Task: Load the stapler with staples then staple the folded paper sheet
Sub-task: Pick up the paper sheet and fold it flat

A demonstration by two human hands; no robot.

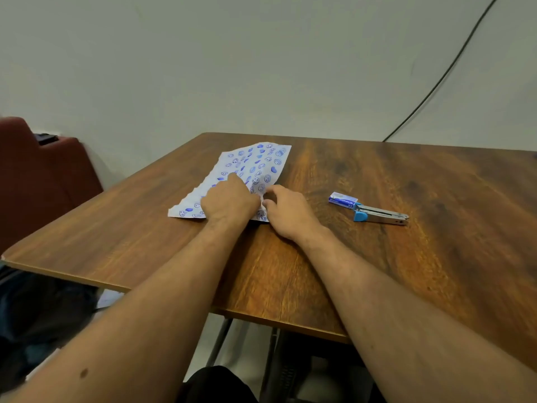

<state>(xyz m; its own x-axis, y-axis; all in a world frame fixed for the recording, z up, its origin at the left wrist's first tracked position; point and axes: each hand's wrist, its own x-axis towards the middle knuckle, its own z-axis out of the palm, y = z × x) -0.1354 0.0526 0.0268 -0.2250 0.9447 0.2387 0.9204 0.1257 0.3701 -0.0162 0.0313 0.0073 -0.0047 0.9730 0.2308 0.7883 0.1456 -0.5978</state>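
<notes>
Left hand (229,203) pins the paper (250,170) flat mid-frame while right hand (286,212) fingers pinch its near corner, probably folding, with stapler (380,215) and staples (343,199) parked right on the bench (436,257).

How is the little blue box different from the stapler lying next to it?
The staple box is short, blocky and blue-and-white all over; the stapler is longer, slim, mostly bare metal with a blue end. The box lies farther from the person, the stapler nearer. Both rest untouched on the wooden table, beside each other.
</notes>
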